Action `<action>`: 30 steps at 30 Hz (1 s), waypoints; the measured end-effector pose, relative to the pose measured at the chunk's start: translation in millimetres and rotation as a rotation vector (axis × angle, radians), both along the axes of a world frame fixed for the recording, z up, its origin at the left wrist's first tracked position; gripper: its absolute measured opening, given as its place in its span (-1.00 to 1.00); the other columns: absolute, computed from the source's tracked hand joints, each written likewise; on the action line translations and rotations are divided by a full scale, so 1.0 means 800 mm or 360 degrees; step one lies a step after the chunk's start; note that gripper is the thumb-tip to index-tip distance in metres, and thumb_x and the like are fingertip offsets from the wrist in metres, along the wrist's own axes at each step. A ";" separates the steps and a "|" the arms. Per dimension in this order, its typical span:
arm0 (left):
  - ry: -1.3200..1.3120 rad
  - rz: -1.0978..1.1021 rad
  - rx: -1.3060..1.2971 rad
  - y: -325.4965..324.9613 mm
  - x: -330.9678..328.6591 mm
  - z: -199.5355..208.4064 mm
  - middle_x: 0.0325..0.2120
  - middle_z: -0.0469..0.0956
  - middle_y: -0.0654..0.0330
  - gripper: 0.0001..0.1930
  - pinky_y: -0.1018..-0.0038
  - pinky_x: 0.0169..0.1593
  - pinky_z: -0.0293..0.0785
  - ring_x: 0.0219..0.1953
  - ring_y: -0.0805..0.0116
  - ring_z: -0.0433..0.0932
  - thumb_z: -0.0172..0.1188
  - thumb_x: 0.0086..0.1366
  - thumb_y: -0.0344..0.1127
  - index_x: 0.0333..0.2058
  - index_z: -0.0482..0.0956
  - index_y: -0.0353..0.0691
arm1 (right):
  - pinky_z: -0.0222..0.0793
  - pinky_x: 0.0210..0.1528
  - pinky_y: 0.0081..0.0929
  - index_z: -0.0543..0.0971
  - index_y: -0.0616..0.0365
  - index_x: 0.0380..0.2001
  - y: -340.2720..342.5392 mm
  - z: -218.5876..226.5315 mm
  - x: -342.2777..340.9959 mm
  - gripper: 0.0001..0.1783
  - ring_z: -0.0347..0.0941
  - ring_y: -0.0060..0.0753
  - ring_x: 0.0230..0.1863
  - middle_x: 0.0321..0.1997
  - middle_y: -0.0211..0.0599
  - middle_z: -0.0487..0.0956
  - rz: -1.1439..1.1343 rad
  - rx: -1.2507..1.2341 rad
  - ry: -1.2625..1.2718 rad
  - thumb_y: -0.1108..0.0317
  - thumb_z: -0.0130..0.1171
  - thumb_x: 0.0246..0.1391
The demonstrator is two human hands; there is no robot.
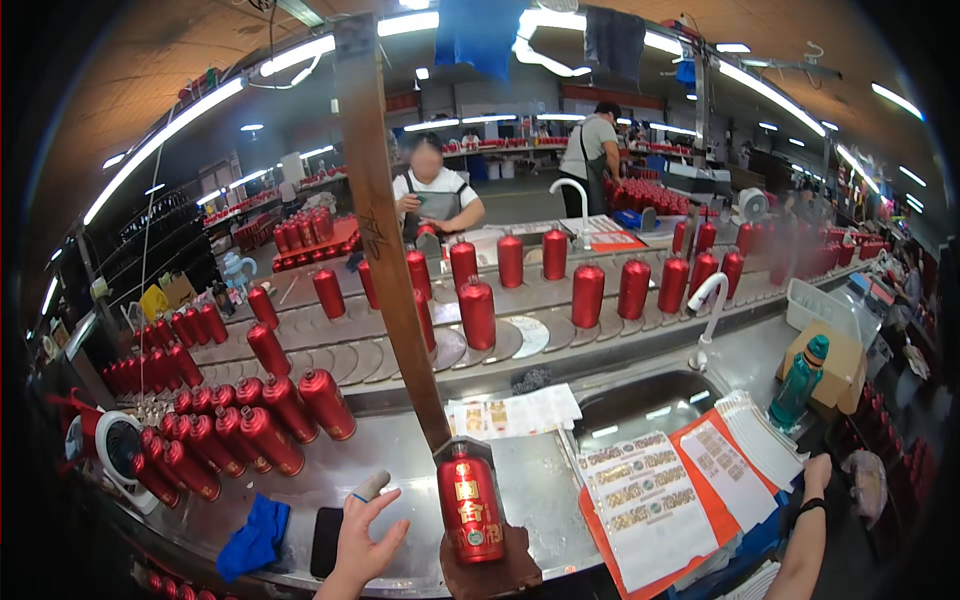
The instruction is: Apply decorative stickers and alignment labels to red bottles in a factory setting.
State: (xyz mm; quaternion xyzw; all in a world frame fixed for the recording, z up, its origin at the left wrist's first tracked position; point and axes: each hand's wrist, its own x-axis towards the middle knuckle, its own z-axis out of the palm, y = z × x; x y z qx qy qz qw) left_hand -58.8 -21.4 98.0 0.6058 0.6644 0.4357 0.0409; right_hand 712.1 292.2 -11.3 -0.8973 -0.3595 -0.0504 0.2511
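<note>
A red bottle (462, 525) with gold characters stands upright in front of me on a dark brown rest (515, 575). Just left of it is my left hand (368, 535), fingers apart and holding nothing, with a pale cover on one fingertip. At the right, my right hand (817, 474) is closed beside a stack of white sheets (750, 440); what its fingers hold, if anything, is hidden. Printed sticker sheets (645, 500) in gold and black lie on an orange folder (702, 472) between the bottle and that hand. Another sticker sheet (520, 410) lies behind the bottle.
Red bottles (240, 430) crowd the left of the steel counter, near a blue cloth (255, 535), a phone (326, 542) and a fan (120, 450). Ahead, a conveyor (545, 335) carries several bottles past a wooden post (385, 220). A sink (640, 400) and a teal bottle (798, 385) are right.
</note>
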 end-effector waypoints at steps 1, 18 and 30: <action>-0.0040 0.0029 0.0001 -0.003 -0.002 -0.005 0.17 0.41 -0.08 -0.52 0.20 0.27 0.22 0.20 -0.02 0.35 0.34 0.09 -0.33 0.04 0.56 -0.21 | 0.49 -0.02 -0.01 0.59 0.25 -0.26 -0.006 0.010 -0.010 -0.78 0.53 0.24 -0.03 -0.15 0.16 0.61 -0.0093 -0.0023 -0.0070 0.39 0.21 0.01; 0.0003 0.0053 -0.0230 -0.012 0.048 0.010 0.20 0.42 -0.02 -0.66 0.30 0.26 0.29 0.21 0.10 0.41 0.05 0.42 -0.39 0.10 0.49 -0.41 | 0.46 0.05 -0.13 0.68 0.14 -0.16 0.006 0.027 0.020 -0.62 0.54 0.12 0.02 -0.04 0.02 0.63 0.0084 -0.0102 0.0258 0.10 0.23 0.07; -0.0035 0.0076 -0.0205 -0.009 0.060 0.005 0.18 0.44 -0.04 -0.67 0.29 0.27 0.28 0.20 0.07 0.42 0.07 0.39 -0.43 0.09 0.49 -0.41 | 0.43 -0.30 -0.38 0.67 0.42 -0.40 0.041 -0.026 0.056 -0.51 0.57 -0.35 -0.39 -0.36 -0.16 0.67 0.0085 0.0013 0.0686 0.13 0.53 -0.20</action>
